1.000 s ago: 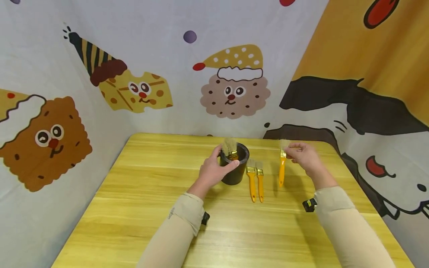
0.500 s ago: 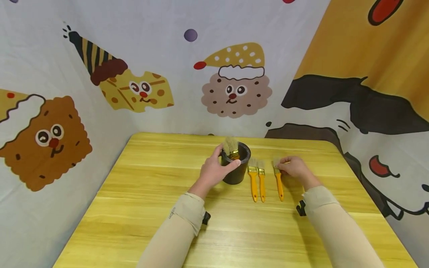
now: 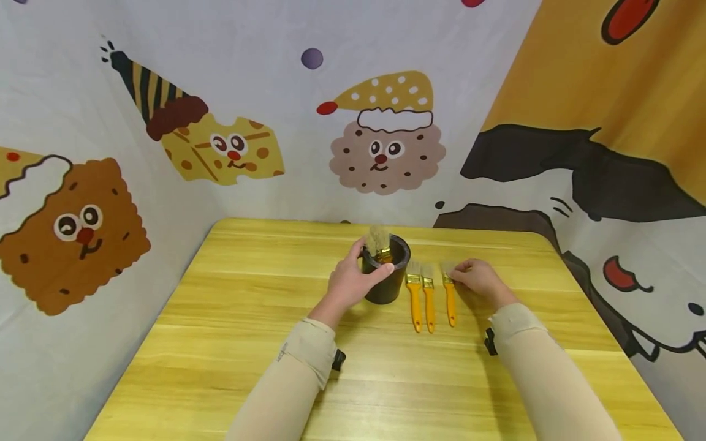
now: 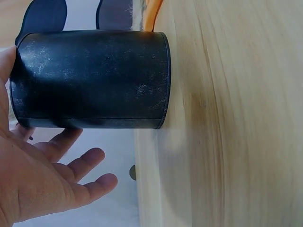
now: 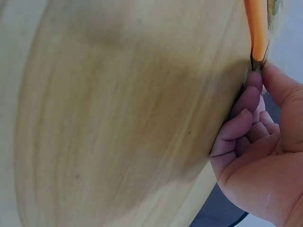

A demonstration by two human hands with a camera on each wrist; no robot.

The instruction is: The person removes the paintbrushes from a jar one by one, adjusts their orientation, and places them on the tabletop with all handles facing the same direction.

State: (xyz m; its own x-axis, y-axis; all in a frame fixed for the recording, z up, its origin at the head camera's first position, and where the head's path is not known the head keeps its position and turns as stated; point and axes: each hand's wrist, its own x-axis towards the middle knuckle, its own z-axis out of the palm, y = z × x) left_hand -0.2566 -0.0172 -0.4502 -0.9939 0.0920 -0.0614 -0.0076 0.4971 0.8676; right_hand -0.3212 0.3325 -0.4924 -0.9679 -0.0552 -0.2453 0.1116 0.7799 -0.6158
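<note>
My left hand (image 3: 351, 280) grips a black cup (image 3: 388, 286) near its rim, thumb on the near side. In the left wrist view the dark cup wall (image 4: 90, 80) shows from the side, standing on the table, with some fingers loose below it. Pale bristles of a paintbrush (image 3: 378, 241) stick up out of the cup; its handle is mostly hidden inside. At the right, my right hand (image 3: 483, 282) pinches another paintbrush (image 3: 450, 304) by its metal band. That brush lies low at the tabletop, its orange handle (image 5: 257, 30) also in the right wrist view.
Two more orange-handled paintbrushes, a wider one (image 3: 415, 303) and a narrower one (image 3: 429, 306), lie side by side between the cup and my right hand. The wooden table (image 3: 248, 343) meets a cartoon-printed cloth (image 3: 298, 202) at the back.
My right hand has brought its paintbrush down from above the table's right side and shifted it left, closer to the two lying brushes. The left hand and cup have stayed put.
</note>
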